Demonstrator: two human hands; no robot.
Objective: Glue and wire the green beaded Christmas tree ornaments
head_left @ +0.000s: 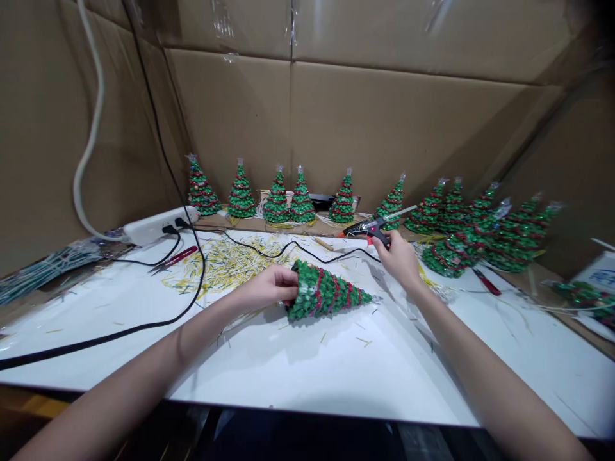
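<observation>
My left hand (270, 287) is closed around the base of a small green Christmas tree (327, 293) with red garland, which lies on its side over the white table (298, 365), tip pointing right. Farther back, my right hand (400, 258) grips the handle of a black glue gun (369, 228) with a red light, its nozzle pointing left and a glue stick poking out at the rear. The gun's black cord (288, 248) runs left across the table.
A row of finished trees (288, 195) stands along the cardboard back wall, with more piled at the right (485, 240). A white power strip (154, 225), red-handled cutters (173, 258), yellow-green clippings (225, 262) and a thick black cable (120, 333) lie at left. Red-handled pliers (485, 282) lie at right.
</observation>
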